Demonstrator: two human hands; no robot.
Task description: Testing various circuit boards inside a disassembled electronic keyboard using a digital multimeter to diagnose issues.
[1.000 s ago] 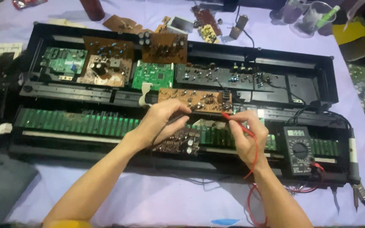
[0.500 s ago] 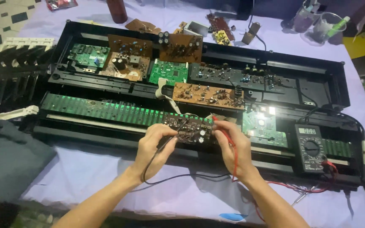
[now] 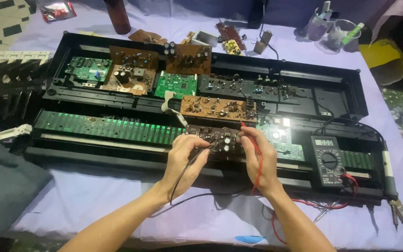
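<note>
The small brown circuit board (image 3: 213,139) sits at the front middle of the opened black keyboard case (image 3: 285,74), propped over the long green strip board (image 3: 103,127), and both hands are on it. The left hand (image 3: 185,161) has its grip closed on a black probe with a black lead trailing down toward the wrist, tip against the board's left part. The right hand (image 3: 260,156) pinches a red probe (image 3: 253,140), its red lead looping down past the wrist, tip at the board's right edge.

As a judgement, the work looks midway: the case is already opened up, its boards exposed and several lifted loose, and both probes are on the board. The meter (image 3: 327,161), a dark block with a round dial and small grey screen, lies just right of the hands; its reading is too small to tell. Nothing looks reassembled, and the black keys (image 3: 12,77) lie apart at the left.

The boards differ: matt brown ones studded with dark cylinders, glossy green ones (image 3: 176,85) further back. The counter (image 3: 94,200) wears a smooth lilac cloth; a soft grey cloth (image 3: 5,186) lies folded at left. A soldering iron (image 3: 390,182) with a slim black handle rests at the right edge.
</note>
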